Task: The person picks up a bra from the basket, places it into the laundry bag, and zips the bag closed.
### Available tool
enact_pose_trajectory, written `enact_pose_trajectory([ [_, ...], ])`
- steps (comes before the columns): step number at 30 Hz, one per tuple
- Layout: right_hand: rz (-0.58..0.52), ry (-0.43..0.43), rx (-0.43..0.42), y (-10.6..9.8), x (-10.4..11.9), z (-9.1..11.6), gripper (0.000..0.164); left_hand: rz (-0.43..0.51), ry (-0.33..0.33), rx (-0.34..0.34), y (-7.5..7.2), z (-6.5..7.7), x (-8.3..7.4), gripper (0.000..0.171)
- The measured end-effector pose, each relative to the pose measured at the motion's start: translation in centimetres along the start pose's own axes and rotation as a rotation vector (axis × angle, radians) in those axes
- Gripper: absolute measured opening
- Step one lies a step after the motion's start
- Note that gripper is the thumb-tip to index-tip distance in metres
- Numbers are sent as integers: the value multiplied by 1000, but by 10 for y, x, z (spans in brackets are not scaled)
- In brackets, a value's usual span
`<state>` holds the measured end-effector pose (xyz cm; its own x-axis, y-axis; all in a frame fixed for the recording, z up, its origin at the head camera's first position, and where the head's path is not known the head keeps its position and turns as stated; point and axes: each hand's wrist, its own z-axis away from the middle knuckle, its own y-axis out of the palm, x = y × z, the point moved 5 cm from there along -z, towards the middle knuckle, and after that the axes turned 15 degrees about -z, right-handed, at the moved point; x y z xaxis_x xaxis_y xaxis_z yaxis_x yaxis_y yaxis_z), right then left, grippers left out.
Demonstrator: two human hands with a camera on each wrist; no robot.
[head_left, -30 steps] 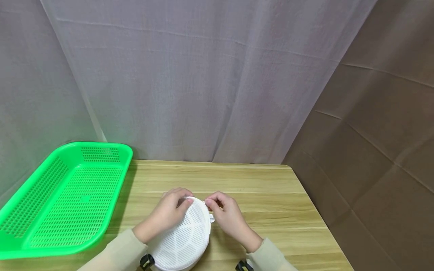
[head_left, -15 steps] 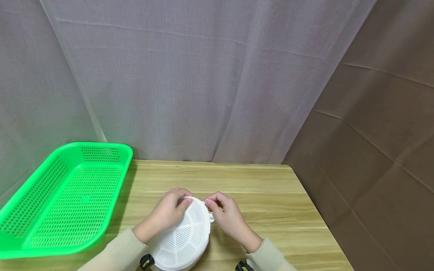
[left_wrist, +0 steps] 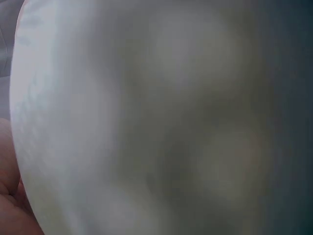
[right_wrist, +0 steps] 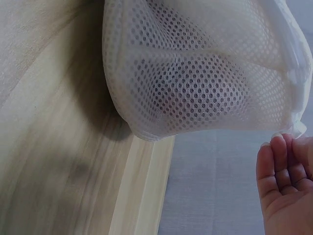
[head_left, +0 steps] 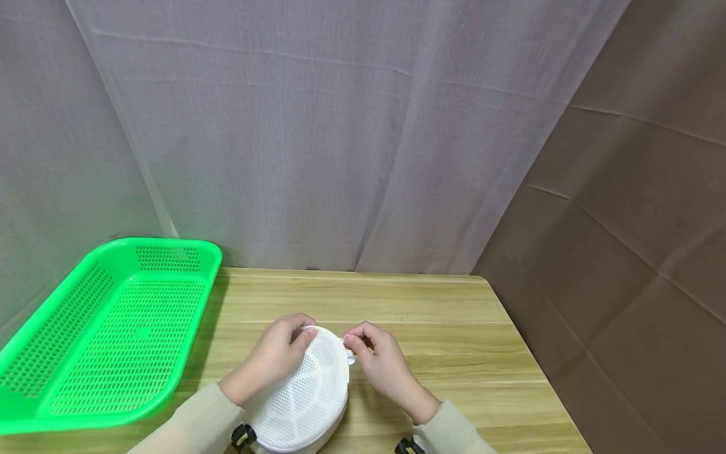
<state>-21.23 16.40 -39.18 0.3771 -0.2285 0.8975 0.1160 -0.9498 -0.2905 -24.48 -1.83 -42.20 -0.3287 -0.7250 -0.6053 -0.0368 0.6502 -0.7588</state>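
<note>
A rounded white mesh laundry bag point(head_left: 306, 397) stands tilted over the near middle of the table. My left hand point(head_left: 278, 354) grips its top rim, thumb on the mesh face and fingers behind. At the rim's upper right, my right hand point(head_left: 379, 358) pinches a small white piece between thumb and forefinger. Just below those fingertips a white loop tab point(head_left: 350, 357) sticks out. The right wrist view shows the bag's honeycomb mesh point(right_wrist: 195, 93), a zipper band point(right_wrist: 295, 73) along its edge, and my right fingers at the band's end. Blurred white mesh point(left_wrist: 44, 112) fills most of the left wrist view.
A green perforated plastic basket point(head_left: 195, 328) stands at the left of the wooden table point(head_left: 442, 328). Grey cloth point(head_left: 317, 139) hangs behind the table's back edge, and brown cloth point(head_left: 635, 252) lines the right side.
My left hand and the bag's rim have shifted slightly left and up, and the loop tab has moved up a little. My right hand stays almost in place.
</note>
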Motion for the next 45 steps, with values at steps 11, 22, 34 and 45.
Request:
enact_pose_trajectory([
  [11, 3, 14, 27, -4, -31, -1, 8, 37, -62, 0, -4, -2, 11, 5],
  [22, -4, 41, 4, -8, -35, -3, 12, 49, -104, -18, -8, -7, 21, 9],
  [34, 113, 134, -7, -24, -46, -4, 27, 259, -361, -42, -20, -15, 51, 20],
  [45, 521, 92, -25, -29, -49, -3, 69, 390, -523, -67, -23, -17, 71, 32],
])
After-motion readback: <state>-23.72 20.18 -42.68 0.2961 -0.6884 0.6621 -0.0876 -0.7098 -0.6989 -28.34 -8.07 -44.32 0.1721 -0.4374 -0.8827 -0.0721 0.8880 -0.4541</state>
